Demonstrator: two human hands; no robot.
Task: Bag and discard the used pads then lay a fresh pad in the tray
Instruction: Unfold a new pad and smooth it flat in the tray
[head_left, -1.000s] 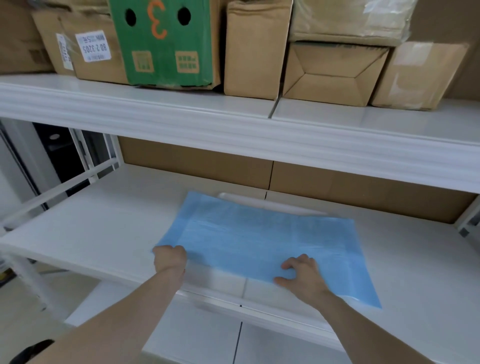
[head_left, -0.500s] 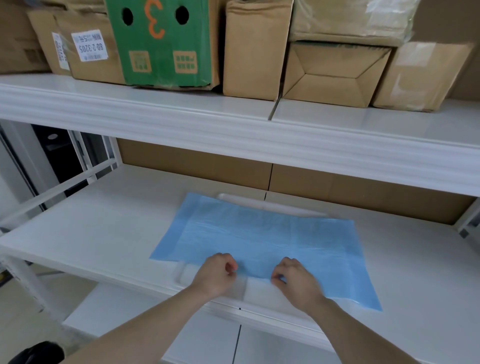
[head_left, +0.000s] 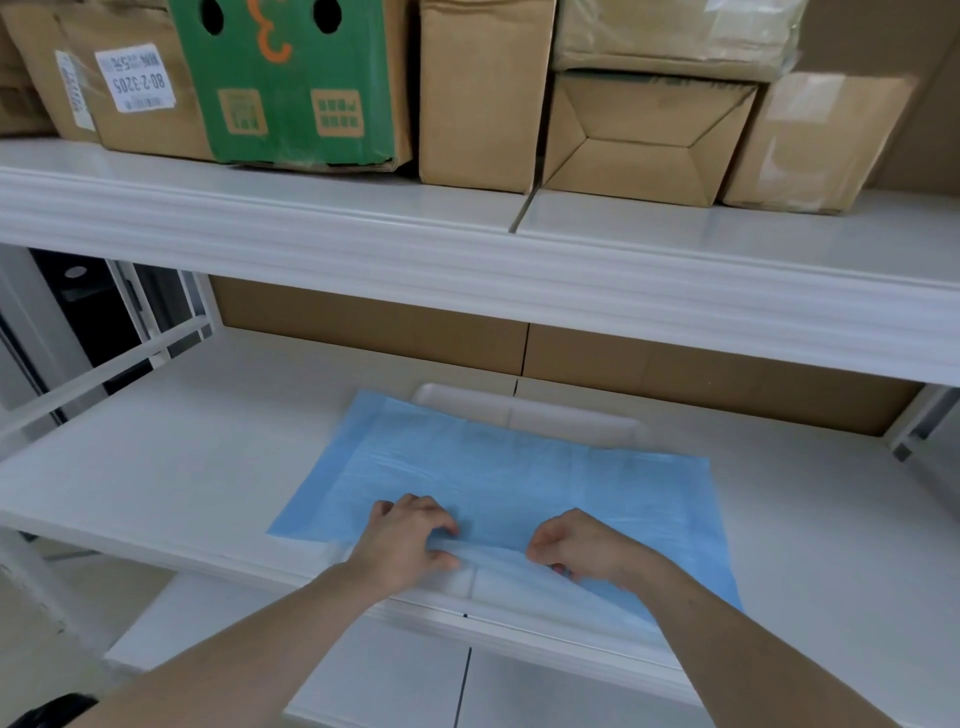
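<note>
A light blue pad (head_left: 519, 478) lies spread over a shallow white tray (head_left: 524, 410) on the middle shelf; only the tray's far rim shows clearly. Its near edge is folded up, white underside showing. My left hand (head_left: 410, 540) pinches that near edge left of centre. My right hand (head_left: 576, 545) grips the same edge a little to the right. Both hands sit close together at the shelf's front.
The white middle shelf (head_left: 171, 457) extends left and right of the pad. Directly overhead, the upper shelf (head_left: 467, 244) carries a green box (head_left: 291, 83) and several brown cardboard boxes (head_left: 644, 130). Cardboard backing lines the rear. A lower shelf (head_left: 395, 675) shows beneath.
My left hand slid right from the pad's left corner to the middle of its near edge. Both hands closed on that edge and lifted it, turning up the white underside.
</note>
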